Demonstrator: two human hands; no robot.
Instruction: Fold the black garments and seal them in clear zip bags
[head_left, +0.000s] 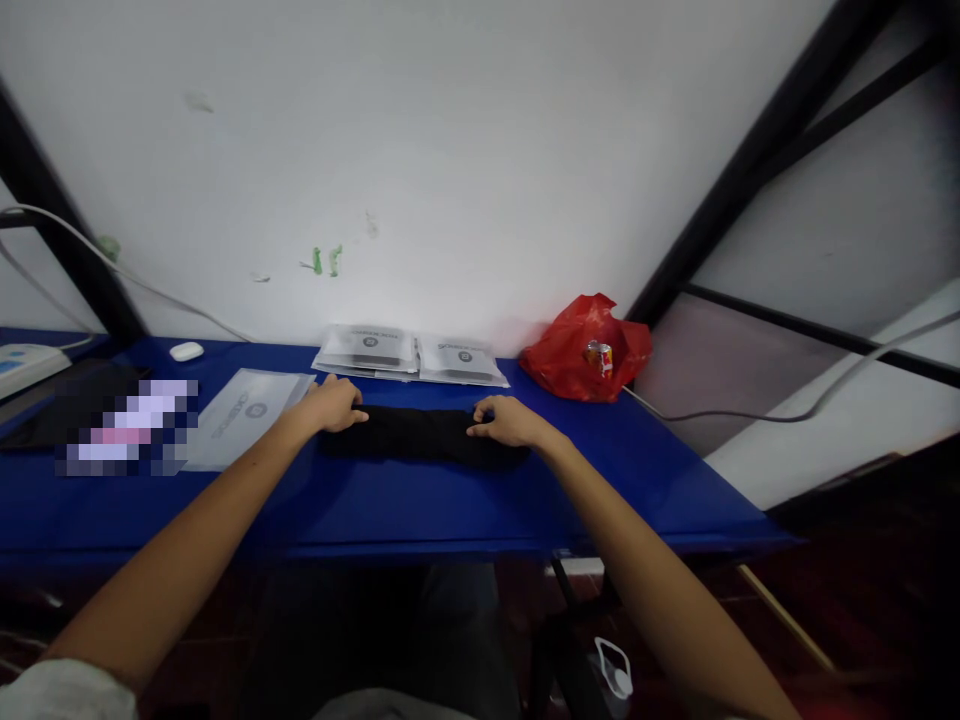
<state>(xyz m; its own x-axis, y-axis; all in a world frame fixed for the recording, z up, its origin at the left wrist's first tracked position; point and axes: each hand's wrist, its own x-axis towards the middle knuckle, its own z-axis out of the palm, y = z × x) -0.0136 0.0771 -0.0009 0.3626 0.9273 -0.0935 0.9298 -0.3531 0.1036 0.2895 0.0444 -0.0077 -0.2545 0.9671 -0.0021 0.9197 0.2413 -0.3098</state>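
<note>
1. Nearest the camera, two bare forearms reach forward over the front edge of the deep-blue bench (420, 510), and a white sleeve (60, 692) shows at the lower left.
2. At mid-bench lies the long, narrow strip of folded black cloth (420, 435), set crosswise and parallel to the front edge.
3. On its left end rests the left hand (335, 404), knuckles up and fingers curled down onto the fabric. The right hand (510, 420) sits the same way on the right end. Whether either one pinches a layer or only presses on it cannot be told from here.
4. Judging by this hold, the fold would come out best with both ends held level, the cloth drawn taut between the hands, and the edges lined up before the layers are flattened.
5. Just left of the cloth lies a flat clear plastic packet with grey print (247, 408), close enough for a sliding elbow to catch it.
6. Behind the cloth, against the wall, sits a stack of similar clear printed packets (409, 355).
7. Further right, a crumpled red plastic bag (581, 345) holds a small can (600, 357).
8. At the far left, a small white oval object (186, 351) lies near a white cable (135, 280) that runs along the white wall (450, 150).
</note>
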